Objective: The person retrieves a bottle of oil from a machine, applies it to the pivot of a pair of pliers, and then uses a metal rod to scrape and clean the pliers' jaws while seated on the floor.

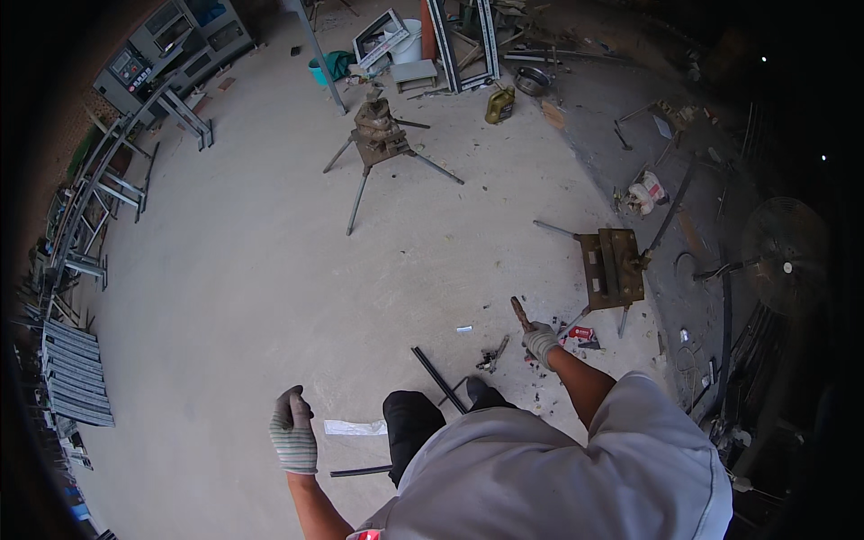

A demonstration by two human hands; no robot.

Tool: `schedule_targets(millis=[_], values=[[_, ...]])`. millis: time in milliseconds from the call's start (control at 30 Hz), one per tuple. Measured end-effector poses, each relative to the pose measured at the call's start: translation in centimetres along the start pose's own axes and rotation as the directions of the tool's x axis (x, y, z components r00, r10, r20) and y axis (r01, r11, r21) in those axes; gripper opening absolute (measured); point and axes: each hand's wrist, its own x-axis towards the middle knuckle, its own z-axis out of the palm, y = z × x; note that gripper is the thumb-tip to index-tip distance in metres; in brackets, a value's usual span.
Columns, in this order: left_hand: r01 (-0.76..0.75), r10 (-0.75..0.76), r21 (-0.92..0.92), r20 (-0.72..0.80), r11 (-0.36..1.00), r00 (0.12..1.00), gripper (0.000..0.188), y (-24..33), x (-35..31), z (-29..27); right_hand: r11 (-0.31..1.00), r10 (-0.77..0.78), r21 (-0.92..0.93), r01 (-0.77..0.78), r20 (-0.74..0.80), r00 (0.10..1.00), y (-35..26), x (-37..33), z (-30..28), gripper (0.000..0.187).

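My right hand (541,345), in a striped knit glove, grips a short brown thing (520,313) shaped like a handle, its far end pointing forward. Whether it belongs to a larger tool is hidden by the hand. Just beyond, to the right, stands a rusty brown steel work stand (615,268) on splayed metal legs. My left hand (294,434), gloved alike with dark fingertips, hangs over the floor at the lower left. Its fingers are slightly bent and I see nothing in it.
Dark metal bars (436,378) lie by my feet, near a white strip (355,427). Small scraps and a red packet (581,333) litter the floor at right. Ahead stands a second legged stand (380,139), with a yellowish jug (500,105) beyond. A fan (785,261) is at far right.
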Motion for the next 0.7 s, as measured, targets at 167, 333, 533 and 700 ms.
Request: schedule_targets(millis=[167,333,533,700], values=[[-0.199,0.21,0.101,-0.106,0.975,0.972,0.033,7.5,10.7,-5.1,0.972,-0.096,-0.22,0.087,-0.034,0.995,-7.6,4.9,7.9,0.016],[-0.408,0.434,0.189,-0.124,0.893,0.892,0.035,12.1,25.1,-11.8,0.939,-0.05,-0.342,0.019,-0.08,0.996,-11.3,7.4,15.8,0.023],[-0.777,0.815,0.352,0.06,0.523,0.576,0.039,23.4,39.2,-19.3,0.946,0.215,-0.232,-0.228,-0.08,0.973,-23.6,3.6,24.5,0.027],[-0.925,0.928,0.188,0.119,0.329,0.354,0.048,30.5,51.1,-22.1,0.918,0.139,-0.369,-0.143,-0.038,0.99,-36.4,5.3,31.1,0.033]])
